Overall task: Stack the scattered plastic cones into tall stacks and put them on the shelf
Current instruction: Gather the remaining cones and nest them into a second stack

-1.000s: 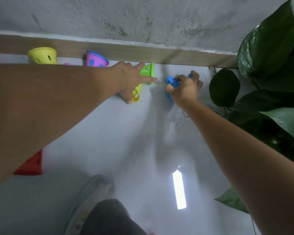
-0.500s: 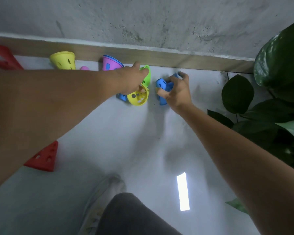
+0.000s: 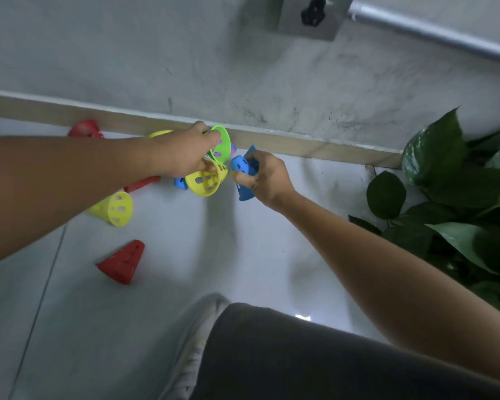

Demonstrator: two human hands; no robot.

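left hand (image 3: 185, 151): fingers curled round two cones at once, a green cone (image 3: 221, 142) at the fingertips and a yellow cone (image 3: 205, 180) lower in the grip.
right hand (image 3: 264, 176): closed round blue cones (image 3: 244, 170), one mouth-down below the palm; how many it holds I cannot tell.
gap between hands: small; yellow rim just beside the blue cone's tip.
step, as judged: gathering and nesting. Best to line up tip into mouth, keep the axes true, and press until seated.
risk: a two-cone grip may slip.
loose cones: another blue piece (image 3: 180, 183) behind the held yellow; yellow (image 3: 114, 209) and red (image 3: 122, 262) on the floor (image 3: 171, 269) to the near left; another red (image 3: 84, 129) far left by the skirting (image 3: 315, 145).
shelf: not in view.
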